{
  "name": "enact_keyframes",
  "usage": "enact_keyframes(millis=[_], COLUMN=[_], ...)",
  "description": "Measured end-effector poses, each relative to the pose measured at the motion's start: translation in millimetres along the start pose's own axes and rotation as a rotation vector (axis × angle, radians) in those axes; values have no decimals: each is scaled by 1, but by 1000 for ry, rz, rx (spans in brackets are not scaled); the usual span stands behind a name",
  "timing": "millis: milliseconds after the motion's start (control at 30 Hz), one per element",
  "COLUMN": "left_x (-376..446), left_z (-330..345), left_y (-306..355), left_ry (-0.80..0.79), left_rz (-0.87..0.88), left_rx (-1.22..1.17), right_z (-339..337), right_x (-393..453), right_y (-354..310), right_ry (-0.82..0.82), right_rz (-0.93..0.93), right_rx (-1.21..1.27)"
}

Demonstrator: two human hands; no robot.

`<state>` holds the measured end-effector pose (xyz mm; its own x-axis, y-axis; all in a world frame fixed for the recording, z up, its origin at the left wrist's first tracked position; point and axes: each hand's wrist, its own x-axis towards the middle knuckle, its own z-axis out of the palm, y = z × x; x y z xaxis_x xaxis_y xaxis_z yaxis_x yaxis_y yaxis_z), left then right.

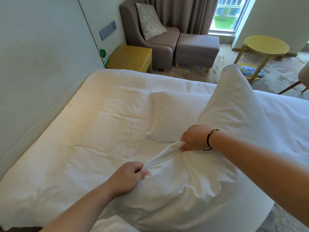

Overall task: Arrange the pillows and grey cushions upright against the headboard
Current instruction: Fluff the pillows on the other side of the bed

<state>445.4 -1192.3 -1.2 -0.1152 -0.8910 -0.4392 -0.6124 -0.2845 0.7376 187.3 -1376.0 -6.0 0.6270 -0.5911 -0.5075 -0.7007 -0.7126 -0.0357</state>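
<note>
Pillows, two in view, both white cotton, soft and creased. Nearer pillow [192,173] is held up off the bed [75,131], puffed and rounded, its far corner rising to a blunt point above and beyond the right hand. Left hand [128,175] pinches a gathered fold of the pillowcase edge, fingers curled round the cloth. Right hand [194,138], just beyond and to the right of the left, grips the same bunched edge in closed fingers; a taut ridge of fabric runs between the two hands. Thin black cord bracelet [209,139] with a small gold piece on the right wrist.

Second pillow [173,114] lies flat on the duvet just beyond the right hand, rectangular, partly hidden by the held one.

Beyond the bed, far left of both hands: pale padded headboard [41,64], one yellow bedside cabinet [130,58]. Further off, one grey-brown upholstered armchair [150,34] with one grey patterned cushion [149,20] propped upright in it, and one matching footstool [197,49]. Far right, one round yellow surface [265,45] on slim legs.
</note>
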Motion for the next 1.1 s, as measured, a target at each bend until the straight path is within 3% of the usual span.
enact_keyframes(millis=[100,233,400,533,767,933,1100], left_x=[-1,-8,-18,-26,-72,-135,-203], left_z=[9,12,14,-13,-128,-245,-333], left_y=[-10,-28,-46,-51,-51,-77,-146], left_ry=[85,35,117,227,465,517,579], left_rz=[-32,-214,-161,-70,149,160,117], left_rx=[35,89,440,309,293,415,435], right_z=[10,19,8,-17,-85,-131,-169], right_x=[-6,-17,-30,-33,-26,9,65], right_y=[-5,-9,-22,-42,-111,-200,-311], right_ry=[151,328,440,496,717,820,827], right_rz=[46,97,177,205,254,194,72], right_rx=[-25,71,115,79,158,312,327])
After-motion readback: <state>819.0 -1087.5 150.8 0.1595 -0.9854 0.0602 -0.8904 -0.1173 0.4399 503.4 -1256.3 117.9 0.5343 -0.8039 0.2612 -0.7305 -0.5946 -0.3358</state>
